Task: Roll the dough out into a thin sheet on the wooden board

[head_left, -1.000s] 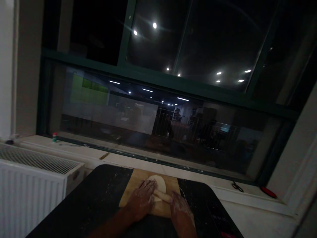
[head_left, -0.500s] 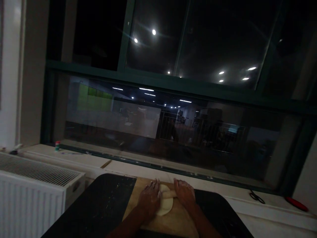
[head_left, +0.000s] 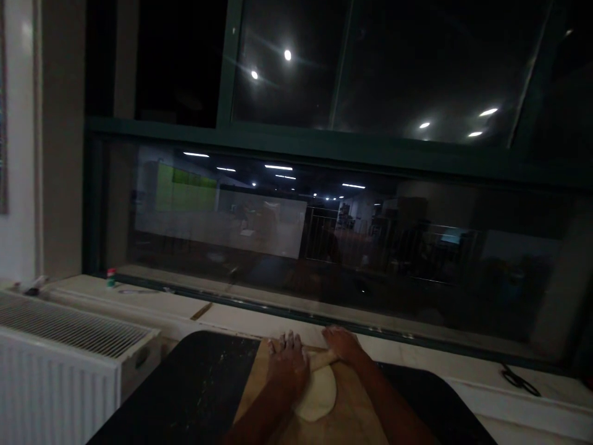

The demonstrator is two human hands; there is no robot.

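A flat, pale piece of dough (head_left: 319, 395) lies on a wooden board (head_left: 349, 411). Across the dough's far edge runs a slim wooden rolling pin (head_left: 323, 360). My right hand (head_left: 343, 343) is closed around the pin's right end. My left hand (head_left: 288, 364) lies palm down at the pin's left side, fingers stretched forward and apart, with whitish flour on them. It covers the pin's left end and part of the dough's left edge, so its contact with the pin is hidden.
The board rests on a dark table (head_left: 204, 371) sprinkled with flour. Beyond it runs a white windowsill (head_left: 259, 319) with black scissors (head_left: 519, 379) and a small green, red-capped container (head_left: 110, 277). A white radiator (head_left: 60, 364) stands left, beneath a dark window (head_left: 278, 228).
Both hands and the rolling pin have moved away from me, toward the dough's far edge. More of the dough's near part shows now. The camera view has shifted slightly.
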